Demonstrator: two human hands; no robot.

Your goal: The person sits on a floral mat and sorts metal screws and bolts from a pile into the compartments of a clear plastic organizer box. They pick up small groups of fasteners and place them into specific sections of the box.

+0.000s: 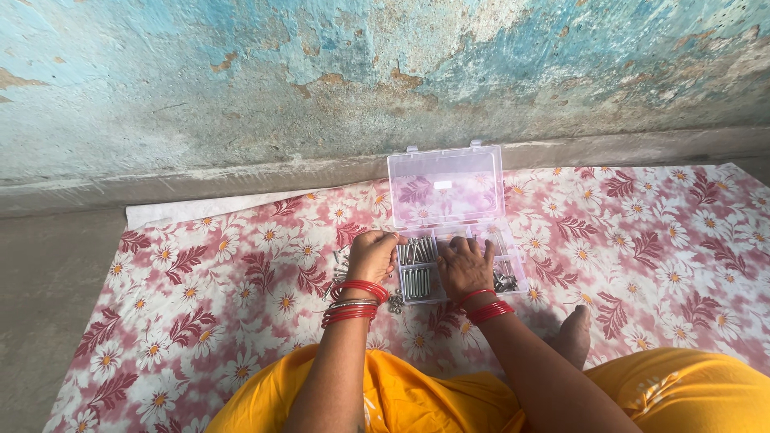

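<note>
Sorting of metal hardware into the clear plastic organiser box (457,240) appears well under way: the near-left compartments hold rows of silvery bolts (415,281), a right compartment holds a darker heap of small parts (505,282), while a small loose pile of screws (338,265) remains on the floral sheet (200,321) just left of the box, with a few nuts (395,302) near its front edge. Left hand (372,255) rests at the box's left edge, fingers curled inward; whether they hold anything, cannot tell. Right hand (465,265) lies flat over the middle compartments, fingers spread narrow, contents beneath hidden. Box sits on the sheet on the floor, near the wall (321,80), lid (446,184) hinged up and open, translucent, apparently intact.
</note>
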